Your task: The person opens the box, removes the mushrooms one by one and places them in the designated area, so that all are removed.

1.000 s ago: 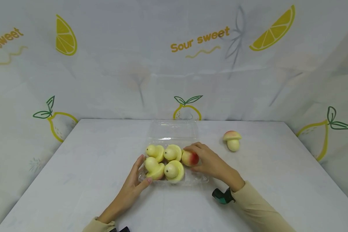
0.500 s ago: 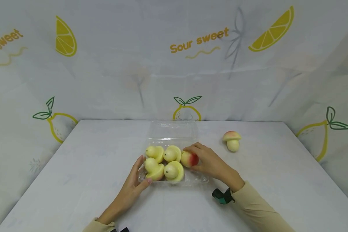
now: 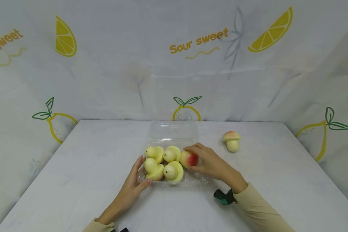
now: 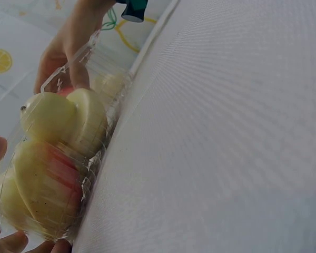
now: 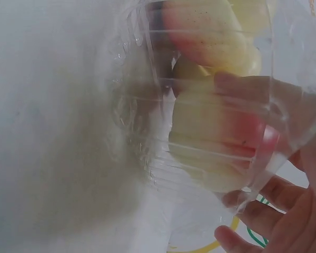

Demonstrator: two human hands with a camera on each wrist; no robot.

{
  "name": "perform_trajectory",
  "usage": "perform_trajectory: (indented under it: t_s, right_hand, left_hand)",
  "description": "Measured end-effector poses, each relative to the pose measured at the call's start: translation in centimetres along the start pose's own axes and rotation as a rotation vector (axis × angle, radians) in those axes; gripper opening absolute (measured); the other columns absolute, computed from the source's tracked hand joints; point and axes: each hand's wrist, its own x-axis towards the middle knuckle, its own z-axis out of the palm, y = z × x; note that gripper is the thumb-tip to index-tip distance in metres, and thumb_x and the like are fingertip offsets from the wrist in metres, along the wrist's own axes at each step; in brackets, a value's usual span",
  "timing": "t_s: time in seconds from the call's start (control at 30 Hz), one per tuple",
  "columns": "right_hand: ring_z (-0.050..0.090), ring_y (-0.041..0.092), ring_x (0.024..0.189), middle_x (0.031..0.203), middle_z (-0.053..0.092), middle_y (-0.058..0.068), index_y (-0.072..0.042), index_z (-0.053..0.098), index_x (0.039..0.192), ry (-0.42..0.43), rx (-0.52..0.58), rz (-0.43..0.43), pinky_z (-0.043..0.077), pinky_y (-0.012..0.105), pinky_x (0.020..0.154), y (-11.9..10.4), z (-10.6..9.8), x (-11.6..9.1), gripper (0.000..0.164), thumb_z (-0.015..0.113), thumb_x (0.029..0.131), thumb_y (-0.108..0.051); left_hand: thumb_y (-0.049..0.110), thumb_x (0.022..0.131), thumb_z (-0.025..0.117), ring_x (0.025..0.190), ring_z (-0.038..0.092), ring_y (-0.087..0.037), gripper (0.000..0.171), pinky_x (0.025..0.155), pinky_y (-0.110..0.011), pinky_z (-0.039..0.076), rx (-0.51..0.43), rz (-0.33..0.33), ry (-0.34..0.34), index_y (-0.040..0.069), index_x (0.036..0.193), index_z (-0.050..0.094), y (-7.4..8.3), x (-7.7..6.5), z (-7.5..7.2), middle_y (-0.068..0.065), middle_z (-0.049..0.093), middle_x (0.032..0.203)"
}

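Observation:
A clear plastic box (image 3: pixel 162 182) lies on the white table with its lid raised at the back. Several pale yellow toy mushrooms (image 3: pixel 172 171) with blushed caps sit in it, stems up or tilted. My left hand (image 3: pixel 131 183) holds the box's left end, thumb at the front wall and fingers along the side. At the back right compartment, my right hand (image 3: pixel 210 162) grips another toy mushroom (image 3: pixel 188 159), its red-flushed cap toward the palm. Through the clear wall in the right wrist view, thumb and fingers lie either side of that mushroom (image 5: pixel 205 142).
One more toy mushroom (image 3: pixel 232 141) stands on the table to the right, behind my right hand. The box's open lid (image 3: pixel 173 130) extends toward the back edge of the table. A printed curtain (image 3: pixel 119 64) hangs behind and at both sides.
My right thumb has shifted slightly left along the gripped toy mushroom, and more of its red cap shows. The left hand and the box have stayed in place.

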Motion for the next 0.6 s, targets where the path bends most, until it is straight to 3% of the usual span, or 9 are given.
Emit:
perform_trajectory:
  t_s: [0.2, 0.6]
  right_hand:
    - [0.060, 0.028, 0.111, 0.122, 0.065, 0.007, -0.008, 0.058, 0.132, 0.034, 0.018, -0.006, 0.049, 0.049, 0.096, -0.07, -0.32, -0.33, 0.059, 0.083, 0.080, -0.021]
    - [0.060, 0.016, 0.105, 0.124, 0.065, 0.003, -0.009, 0.059, 0.131, 0.080, 0.111, -0.001, 0.054, 0.040, 0.092, -0.47, -0.59, -0.50, 0.059, 0.081, 0.082, -0.034]
  left_hand:
    - [0.019, 0.100, 0.057, 0.149, 0.013, -0.051, 0.080, 0.109, -0.065, 0.037, 0.015, 0.014, 0.000, 0.008, 0.159, 0.004, -0.10, -0.05, -0.09, -0.018, 0.008, 0.166]
    - [0.019, 0.100, 0.057, 0.150, 0.012, -0.049, 0.081, 0.110, -0.065, 0.035, 0.008, 0.013, -0.003, 0.009, 0.160, 0.003, -0.08, -0.02, -0.17, -0.018, 0.007, 0.166]
